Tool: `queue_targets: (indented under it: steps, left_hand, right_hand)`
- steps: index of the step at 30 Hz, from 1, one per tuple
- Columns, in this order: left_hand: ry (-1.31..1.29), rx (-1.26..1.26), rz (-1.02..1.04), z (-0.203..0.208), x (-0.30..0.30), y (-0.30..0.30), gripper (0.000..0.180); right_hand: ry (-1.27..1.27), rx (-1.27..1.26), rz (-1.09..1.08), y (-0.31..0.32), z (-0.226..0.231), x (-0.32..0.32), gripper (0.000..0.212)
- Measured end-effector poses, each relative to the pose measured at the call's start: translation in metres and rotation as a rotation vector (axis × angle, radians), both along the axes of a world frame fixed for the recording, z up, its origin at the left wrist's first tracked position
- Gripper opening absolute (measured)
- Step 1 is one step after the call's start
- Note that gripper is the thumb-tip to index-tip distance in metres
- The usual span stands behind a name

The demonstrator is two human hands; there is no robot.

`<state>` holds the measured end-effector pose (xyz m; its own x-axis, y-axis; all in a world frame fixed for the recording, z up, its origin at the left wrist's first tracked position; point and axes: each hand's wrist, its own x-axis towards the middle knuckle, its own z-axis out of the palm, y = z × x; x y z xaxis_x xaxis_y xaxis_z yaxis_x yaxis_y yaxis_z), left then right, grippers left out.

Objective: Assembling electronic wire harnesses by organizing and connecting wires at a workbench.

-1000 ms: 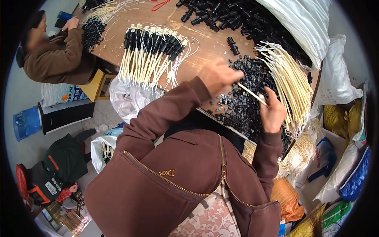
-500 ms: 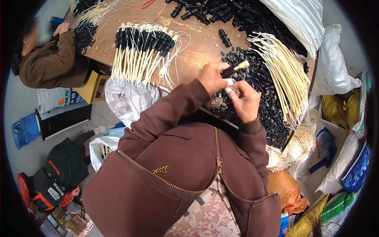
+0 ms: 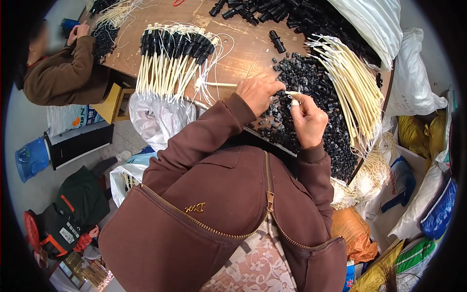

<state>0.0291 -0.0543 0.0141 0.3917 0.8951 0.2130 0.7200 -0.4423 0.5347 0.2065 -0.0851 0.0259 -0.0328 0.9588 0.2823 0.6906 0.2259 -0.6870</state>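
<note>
My left hand (image 3: 258, 92) is closed round a cream cord (image 3: 221, 84) that sticks out to its left. A bit of black plastic fitting (image 3: 281, 92) shows at the fingertips, mostly hidden by the hand. From it the cord's pale end points right. There my right hand (image 3: 309, 119), with white wrap on a finger, pinches that end and a thin white thread. Below and around the hands spread small black clips (image 3: 321, 126). Finished-looking cords with black fittings (image 3: 172, 56) lie in a row to the left. Right of the hands lies a bundle of plain cream cords (image 3: 350, 87).
Black fittings (image 3: 311, 19) heap at the back of the brown table (image 3: 160, 10), beside a white sack (image 3: 374, 24). One loose fitting (image 3: 277, 42) lies in front. A co-worker (image 3: 63, 73) sits at the far left. Several sacks (image 3: 416, 82) crowd the right side.
The black fitting and cord have turned from pointing up and right to lying nearly level. The cord now shows left of my left hand. My right hand has shifted slightly right.
</note>
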Motion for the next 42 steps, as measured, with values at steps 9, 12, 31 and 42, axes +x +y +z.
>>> queue_targets:
  steps: [9, 12, 31, 42]
  left_hand:
    - [-0.002, -0.173, -0.074, 0.009, 0.008, 0.0, 0.04]
    - [0.009, -0.256, -0.078, 0.011, 0.009, 0.001, 0.041]
    - [-0.687, 0.054, -0.296, 0.019, -0.003, 0.004, 0.016]
    - [-0.565, -0.098, -0.262, 0.014, -0.004, 0.055, 0.021]
  right_hand:
    - [0.112, -0.043, 0.097, 0.0, -0.006, -0.003, 0.015]
    - [0.23, -0.049, 0.151, 0.002, -0.006, -0.004, 0.016]
    - [0.137, -0.153, 0.291, -0.003, 0.021, -0.008, 0.012]
    - [0.152, -0.164, 0.184, 0.013, 0.026, 0.004, 0.011]
